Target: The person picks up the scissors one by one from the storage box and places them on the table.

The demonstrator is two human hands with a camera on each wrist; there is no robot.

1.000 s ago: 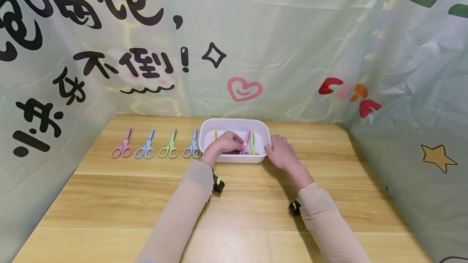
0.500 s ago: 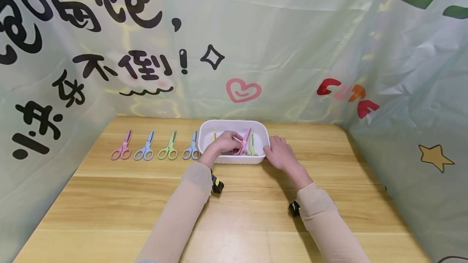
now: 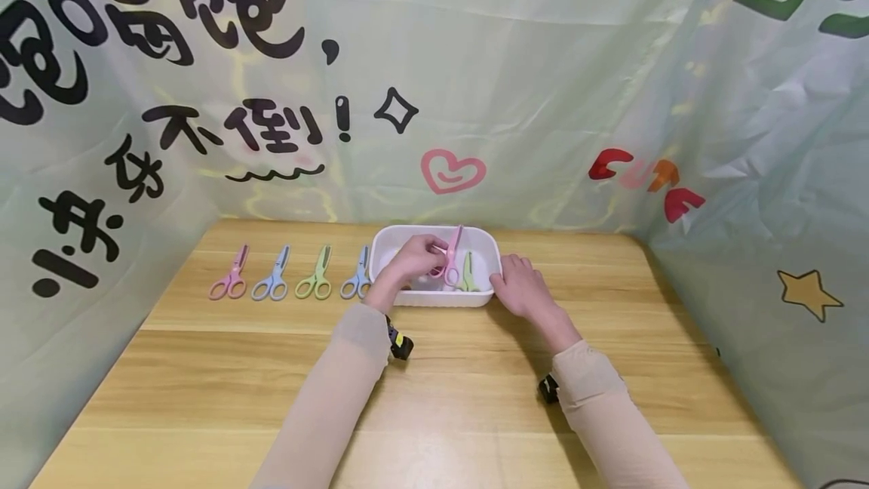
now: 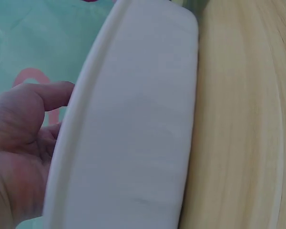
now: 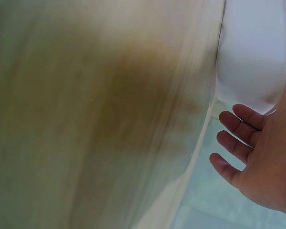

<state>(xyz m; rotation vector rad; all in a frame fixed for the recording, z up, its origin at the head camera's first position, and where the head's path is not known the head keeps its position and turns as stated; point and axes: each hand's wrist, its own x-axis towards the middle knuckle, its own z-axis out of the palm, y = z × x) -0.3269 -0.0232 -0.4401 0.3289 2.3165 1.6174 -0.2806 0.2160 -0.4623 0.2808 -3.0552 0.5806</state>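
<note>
My left hand (image 3: 416, 256) reaches over the front wall of a white plastic box (image 3: 441, 299) and pinches a pair of pink scissors (image 3: 453, 251), their blades pointing up and away. Green scissors (image 3: 468, 278) lie in the box, right of the pink ones. At the box's right end rests my right hand (image 3: 523, 285), its thumb at the rim. The right wrist view shows that hand's fingers (image 5: 236, 125) loosely spread by the box's outer wall. In the left wrist view the box wall hides the left fingertips and the scissors.
Left of the box, several scissors stand in a row on the wooden table (image 3: 271, 368): pink (image 3: 231, 276), blue (image 3: 273, 275), green (image 3: 317, 275) and blue (image 3: 357, 275). A printed curtain (image 3: 529, 96) encloses the back and sides.
The left hand has lifted the pink scissors slightly within the box, shifting a little up and left. The yellow scissors tip seen earlier is now hidden behind it. My right hand has stayed put.
</note>
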